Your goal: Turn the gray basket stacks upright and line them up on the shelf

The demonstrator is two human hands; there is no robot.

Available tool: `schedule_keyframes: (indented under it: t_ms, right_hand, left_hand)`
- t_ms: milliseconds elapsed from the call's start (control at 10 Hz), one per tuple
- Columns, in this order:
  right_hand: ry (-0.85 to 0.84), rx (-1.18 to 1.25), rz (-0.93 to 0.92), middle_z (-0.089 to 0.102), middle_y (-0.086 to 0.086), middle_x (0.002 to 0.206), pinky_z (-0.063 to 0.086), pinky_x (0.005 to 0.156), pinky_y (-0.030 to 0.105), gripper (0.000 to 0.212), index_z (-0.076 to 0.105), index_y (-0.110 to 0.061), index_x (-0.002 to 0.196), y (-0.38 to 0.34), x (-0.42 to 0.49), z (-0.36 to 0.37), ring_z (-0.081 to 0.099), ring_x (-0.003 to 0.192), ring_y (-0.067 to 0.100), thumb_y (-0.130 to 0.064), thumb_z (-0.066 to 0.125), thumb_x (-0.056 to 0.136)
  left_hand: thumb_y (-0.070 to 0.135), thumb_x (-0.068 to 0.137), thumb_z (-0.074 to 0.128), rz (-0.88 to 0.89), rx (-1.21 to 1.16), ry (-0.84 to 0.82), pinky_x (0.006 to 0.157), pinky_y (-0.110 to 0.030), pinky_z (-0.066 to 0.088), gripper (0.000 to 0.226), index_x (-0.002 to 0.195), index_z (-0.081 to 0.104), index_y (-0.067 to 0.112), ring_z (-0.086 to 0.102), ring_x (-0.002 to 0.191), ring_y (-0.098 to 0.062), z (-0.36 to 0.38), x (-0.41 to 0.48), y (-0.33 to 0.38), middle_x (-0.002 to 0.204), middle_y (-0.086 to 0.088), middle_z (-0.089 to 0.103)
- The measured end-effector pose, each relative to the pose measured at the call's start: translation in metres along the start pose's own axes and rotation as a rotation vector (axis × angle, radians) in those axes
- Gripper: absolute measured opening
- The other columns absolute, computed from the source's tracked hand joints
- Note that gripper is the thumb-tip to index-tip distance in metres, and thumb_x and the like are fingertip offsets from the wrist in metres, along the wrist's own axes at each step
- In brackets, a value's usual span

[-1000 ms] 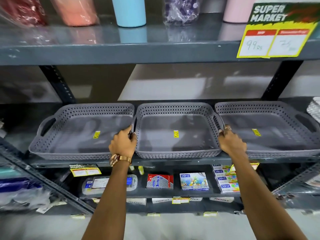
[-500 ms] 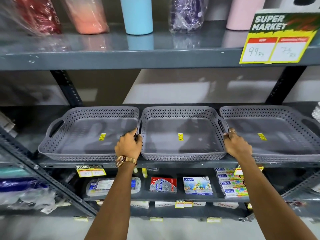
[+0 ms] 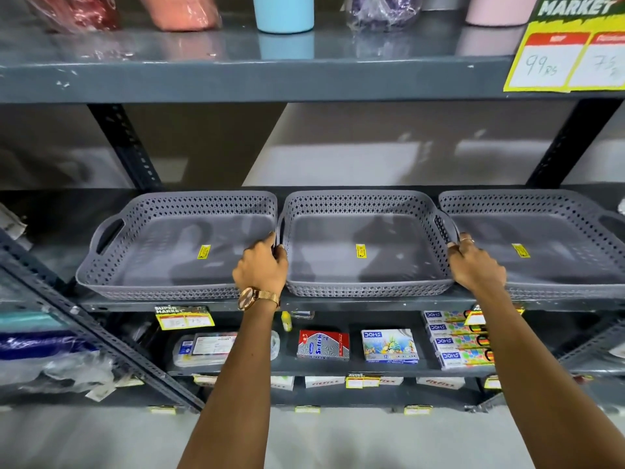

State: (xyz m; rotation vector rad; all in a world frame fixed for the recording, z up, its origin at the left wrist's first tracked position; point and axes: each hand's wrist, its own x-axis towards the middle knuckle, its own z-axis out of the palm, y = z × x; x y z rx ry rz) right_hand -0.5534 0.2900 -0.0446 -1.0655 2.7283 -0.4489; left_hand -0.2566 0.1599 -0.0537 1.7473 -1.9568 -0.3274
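Three gray perforated baskets stand upright side by side on the dark metal shelf [image 3: 338,303]. The middle basket [image 3: 367,289] has my left hand [image 3: 260,269] gripping its left handle and my right hand [image 3: 475,267] gripping its right handle. To its left sits the left basket [image 3: 162,289], rim nearly touching. The right basket [image 3: 554,289] runs off the frame's right edge. Each basket shows a small yellow sticker on its floor.
An upper shelf [image 3: 270,79] carries a blue cup [image 3: 284,11] and wrapped items, with a yellow price sign [image 3: 568,59] at its right. Below, stationery boxes [image 3: 389,345] fill a lower shelf. A slanted metal rack post [image 3: 101,336] stands at the left.
Both hands stay on the middle basket's handles. The basket has shifted slightly back on the shelf, and my head has moved closer and a bit right.
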Motion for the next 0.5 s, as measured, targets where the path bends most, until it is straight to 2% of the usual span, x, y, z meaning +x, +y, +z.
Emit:
schedule_keyframes:
  t_ms: [300, 400, 500]
  right_hand:
    - [-0.045, 0.018, -0.001, 0.055, 0.025, 0.133, 0.038, 0.099, 0.050, 0.045, 0.032, -0.012, 0.137, -0.001, -0.006, -0.007, 0.053, 0.119, 0.043, -0.033, 0.027, 0.098]
    - [-0.060, 0.055, 0.017, 0.051, 0.023, 0.139, 0.037, 0.104, 0.051, 0.053, 0.028, -0.013, 0.142, -0.001, -0.009, -0.010, 0.049, 0.125, 0.042, -0.042, 0.025, 0.098]
    - [0.031, 0.109, -0.047, 0.041, 0.021, 0.148, 0.035, 0.107, 0.057, 0.068, 0.023, -0.009, 0.146, 0.003, -0.013, -0.009, 0.038, 0.135, 0.042, -0.053, 0.028, 0.095]
  left_hand:
    - [0.033, 0.090, 0.050, 0.024, -0.013, -0.015, 0.081, -0.049, 0.053, 0.035, 0.124, 0.057, 0.029, 0.065, 0.099, -0.042, -0.003, -0.002, 0.001, 0.108, -0.016, 0.071]
    - [0.031, 0.090, 0.051, 0.022, -0.040, -0.049, 0.080, -0.050, 0.053, 0.032, 0.120, 0.057, 0.022, 0.064, 0.099, -0.042, -0.009, -0.006, 0.002, 0.109, -0.017, 0.069]
    - [0.033, 0.091, 0.051, 0.098, -0.054, -0.052, 0.086, -0.052, 0.052, 0.035, 0.119, 0.055, 0.013, 0.059, 0.107, -0.043, -0.014, -0.006, 0.003, 0.118, -0.020, 0.062]
